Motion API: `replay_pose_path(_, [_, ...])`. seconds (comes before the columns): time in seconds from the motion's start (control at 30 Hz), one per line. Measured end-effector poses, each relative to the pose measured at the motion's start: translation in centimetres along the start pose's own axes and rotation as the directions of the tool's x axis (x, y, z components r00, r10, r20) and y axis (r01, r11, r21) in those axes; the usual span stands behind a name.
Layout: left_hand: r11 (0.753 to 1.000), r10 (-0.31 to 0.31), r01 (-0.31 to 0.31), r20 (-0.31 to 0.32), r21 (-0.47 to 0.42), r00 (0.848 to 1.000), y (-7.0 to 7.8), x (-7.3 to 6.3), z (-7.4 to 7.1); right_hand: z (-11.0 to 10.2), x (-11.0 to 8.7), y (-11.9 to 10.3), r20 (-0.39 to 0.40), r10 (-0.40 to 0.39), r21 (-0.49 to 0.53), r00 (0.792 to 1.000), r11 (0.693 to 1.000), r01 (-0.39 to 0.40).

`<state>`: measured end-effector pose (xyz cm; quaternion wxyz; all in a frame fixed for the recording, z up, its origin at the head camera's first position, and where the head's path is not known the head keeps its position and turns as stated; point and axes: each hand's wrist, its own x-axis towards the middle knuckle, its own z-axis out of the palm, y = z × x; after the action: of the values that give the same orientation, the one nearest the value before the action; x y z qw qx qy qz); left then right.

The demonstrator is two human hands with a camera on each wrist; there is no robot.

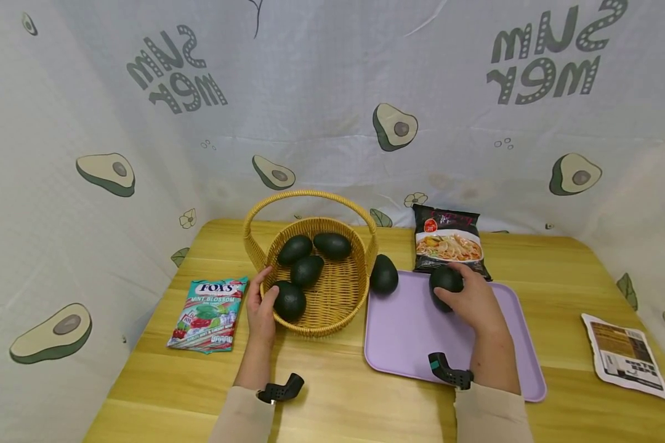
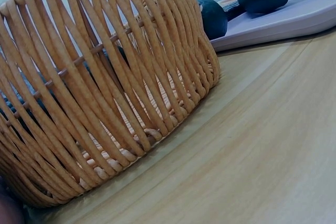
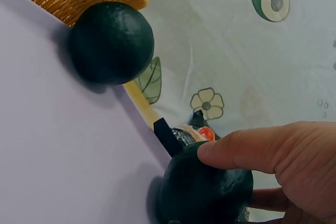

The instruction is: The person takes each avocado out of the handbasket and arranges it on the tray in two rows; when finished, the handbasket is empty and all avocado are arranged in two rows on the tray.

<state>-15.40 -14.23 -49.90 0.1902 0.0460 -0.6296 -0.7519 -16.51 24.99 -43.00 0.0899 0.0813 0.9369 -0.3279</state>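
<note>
A yellow wicker basket [image 1: 332,307] with a tall arched handle contains several dark green avocados [image 1: 307,271]. My left hand [image 1: 261,311] holds the basket's left rim, its thumb over the edge beside the nearest avocado [image 1: 290,301]. In the left wrist view, the basket's woven side [image 2: 121,87] hides most of what is inside. My right hand [image 1: 476,301] grips another avocado [image 1: 443,286] at the back of a lilac tray [image 1: 404,344]; the thumb [image 3: 236,148] lies on top of it. One more avocado [image 1: 384,274] sits at the tray's back left corner, close to the basket.
A black instant noodle packet [image 1: 449,243] lies behind the tray. Left of the basket is a Fox's candy bag [image 1: 209,314]. Toward the right table edge lies a white and brown packet [image 1: 626,354]. A printed curtain [image 1: 321,123] hangs behind the wooden table [image 1: 332,394].
</note>
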Motion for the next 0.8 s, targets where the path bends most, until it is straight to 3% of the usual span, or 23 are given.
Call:
replay_pose_path(0.23, [1.0, -0.023, 0.023, 0.006, 0.013, 1.0, 0.0, -0.1, -0.1, 0.0, -0.2, -0.3, -0.027, 0.006, 0.03, 1.0, 1.0, -0.006])
replay_pose_path(0.4, [1.0, -0.017, 0.017, 0.012, 0.001, 1.0, 0.2, -0.2, 0.0, -0.6, -0.8, -1.2, -0.093, -0.019, 0.036, 0.995, 0.999, 0.022])
replay_pose_path(0.57, [1.0, -0.017, 0.017, 0.017, 0.001, 1.0, 0.3, -0.2, 0.0, -1.4, -2.1, -2.7, -0.191, -0.11, 0.087, 0.975, 0.988, 0.129])
replay_pose_path(0.8, [1.0, -0.013, 0.013, 0.014, 0.004, 1.0, 0.2, -0.3, 0.1, -1.9, -4.5, -5.4, -0.261, -0.234, 0.186, 0.937, 0.94, 0.286])
